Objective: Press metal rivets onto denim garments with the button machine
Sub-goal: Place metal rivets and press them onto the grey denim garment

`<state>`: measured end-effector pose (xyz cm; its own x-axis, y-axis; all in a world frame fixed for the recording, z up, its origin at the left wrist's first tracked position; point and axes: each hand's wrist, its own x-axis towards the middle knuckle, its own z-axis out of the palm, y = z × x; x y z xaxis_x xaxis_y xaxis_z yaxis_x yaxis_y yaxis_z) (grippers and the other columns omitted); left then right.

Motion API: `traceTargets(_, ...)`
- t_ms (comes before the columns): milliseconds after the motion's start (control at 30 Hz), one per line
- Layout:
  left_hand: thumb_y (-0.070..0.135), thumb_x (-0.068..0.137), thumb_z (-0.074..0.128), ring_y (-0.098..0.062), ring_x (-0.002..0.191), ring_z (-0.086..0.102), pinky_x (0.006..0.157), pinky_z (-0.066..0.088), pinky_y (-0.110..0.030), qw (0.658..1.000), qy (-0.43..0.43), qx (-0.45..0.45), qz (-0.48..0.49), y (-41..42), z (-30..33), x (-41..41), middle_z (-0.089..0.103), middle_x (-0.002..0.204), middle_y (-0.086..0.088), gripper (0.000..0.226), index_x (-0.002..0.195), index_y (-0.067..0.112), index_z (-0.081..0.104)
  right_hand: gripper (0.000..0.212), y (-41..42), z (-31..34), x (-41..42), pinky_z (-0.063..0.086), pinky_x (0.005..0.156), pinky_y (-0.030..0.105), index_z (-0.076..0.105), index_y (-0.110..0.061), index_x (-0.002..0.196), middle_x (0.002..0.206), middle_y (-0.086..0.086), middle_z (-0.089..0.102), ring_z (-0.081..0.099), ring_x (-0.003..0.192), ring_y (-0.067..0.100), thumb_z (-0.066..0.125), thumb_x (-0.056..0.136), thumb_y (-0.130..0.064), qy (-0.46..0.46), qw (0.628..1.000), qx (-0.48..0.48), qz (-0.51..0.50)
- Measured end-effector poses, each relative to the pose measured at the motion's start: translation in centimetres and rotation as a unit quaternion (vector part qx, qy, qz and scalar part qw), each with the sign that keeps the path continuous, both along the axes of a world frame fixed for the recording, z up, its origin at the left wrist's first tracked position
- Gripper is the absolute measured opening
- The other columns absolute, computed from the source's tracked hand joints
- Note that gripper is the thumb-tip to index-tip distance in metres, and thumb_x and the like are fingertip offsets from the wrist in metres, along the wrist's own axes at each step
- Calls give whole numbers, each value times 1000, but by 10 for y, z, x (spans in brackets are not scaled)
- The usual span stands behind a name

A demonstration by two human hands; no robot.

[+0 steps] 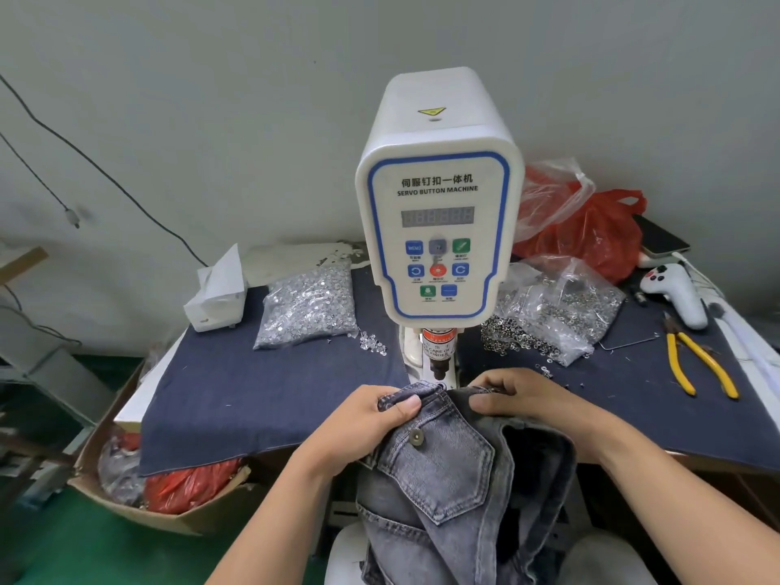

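Head view: a grey denim garment (447, 470) is held at the front of the servo button machine (439, 196), its upper edge drawn up just under the punch (439, 369). The left hand (367, 420) pinches the edge, thumb over the fold; the right hand (519, 394) is curled on the same edge at the other side of the punch, so the grip of each hand is clamped on denim. One metal button (417, 436) is already set on the pocket flap.

For a clean press, the cloth between the two grips should be kept taut and flat, with the marked spot centred under the punch, and no extra fold should be trapped beneath. Fingertips are best kept well to the sides, since both hands sit near the die. Whether a rivet is loaded cannot be told. Bags of rivets (308, 306) lie on the tabletop (253, 394) beside the machine.
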<state>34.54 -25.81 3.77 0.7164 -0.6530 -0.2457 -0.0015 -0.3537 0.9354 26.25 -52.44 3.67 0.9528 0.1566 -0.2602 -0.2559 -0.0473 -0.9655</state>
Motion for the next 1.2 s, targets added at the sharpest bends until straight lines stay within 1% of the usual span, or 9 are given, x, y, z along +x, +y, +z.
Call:
traceTargets(133, 44, 99, 66, -25, 98, 76, 101, 56, -52, 1000, 12, -18, 11, -2, -4, 6, 80, 108, -14, 37, 109, 11, 78, 25, 3, -10, 6, 56, 78, 24, 74, -9, 111, 108, 15, 76, 72, 95, 20, 77, 91, -24, -14, 1000, 19, -20)
traceTargets(233, 40, 101, 65, -29, 106, 75, 103, 56, -54, 999, -6, -33, -7, 0, -9, 7, 76, 115, -19, 38, 116, 7, 74, 37, 4, -5, 3, 56, 86, 33, 72, -7, 112, 113, 18, 75, 72, 101, 27, 74, 94, -40, 8, 999, 37, 10)
traceTargets(300, 37, 103, 64, -32, 110, 74, 102, 57, -51, 998, -14, -46, -30, 3, -9, 8, 76, 117, -19, 34, 120, 9, 73, 58, 4, 5, 5, 49, 79, 36, 67, -6, 94, 93, 4, 73, 67, 85, 18, 66, 91, -64, 7, 995, -77, 67)
traceTargets(367, 36, 104, 66, -27, 108, 74, 99, 58, -47, 997, -11, -60, -47, 4, -8, 10, 76, 118, -18, 32, 121, 9, 72, 72, 3, 13, 10, 38, 71, 35, 54, -5, 82, 76, -2, 58, 54, 72, 11, 63, 84, -77, 4, 980, -177, 92)
traceTargets(567, 28, 105, 66, -27, 107, 75, 99, 58, -45, 998, -38, -53, -14, -4, -8, 19, 78, 114, -11, 19, 113, 14, 75, 22, -1, 12, 21, 48, 71, 23, 71, -26, 86, 82, -6, 71, 65, 78, 6, 77, 78, -45, -15, 994, -97, 37)
traceTargets(700, 29, 102, 66, -14, 95, 71, 95, 57, -43, 998, -43, -35, 0, -4, -12, 21, 78, 106, -10, 16, 104, 15, 75, 25, 2, -3, 27, 52, 81, 28, 74, -23, 98, 94, 1, 77, 70, 86, 9, 79, 78, -37, -10, 997, -81, -4)
traceTargets(933, 30, 105, 65, -15, 106, 75, 95, 58, -34, 999, -49, -21, 9, -3, -15, 20, 80, 110, 2, 15, 110, 24, 78, 26, 4, -2, 30, 54, 84, 29, 75, -21, 103, 103, 7, 78, 73, 92, 13, 80, 85, -38, 3, 995, -103, -13)
traceTargets(1100, 40, 99, 66, -18, 101, 76, 93, 59, -37, 999, -15, -37, 34, -5, -13, 19, 81, 106, 0, 20, 102, 26, 79, 38, 4, 1, 30, 48, 80, 31, 71, -6, 105, 92, 6, 74, 65, 83, 13, 75, 92, -42, 17, 996, -82, -20)
traceTargets(1200, 42, 94, 67, -16, 96, 75, 93, 58, -42, 998, 0, -42, 56, -8, -16, 21, 81, 104, -4, 24, 97, 22, 80, 37, 2, 0, 27, 50, 84, 35, 72, -4, 108, 103, 18, 76, 69, 88, 19, 76, 92, -37, 9, 997, -69, -26)
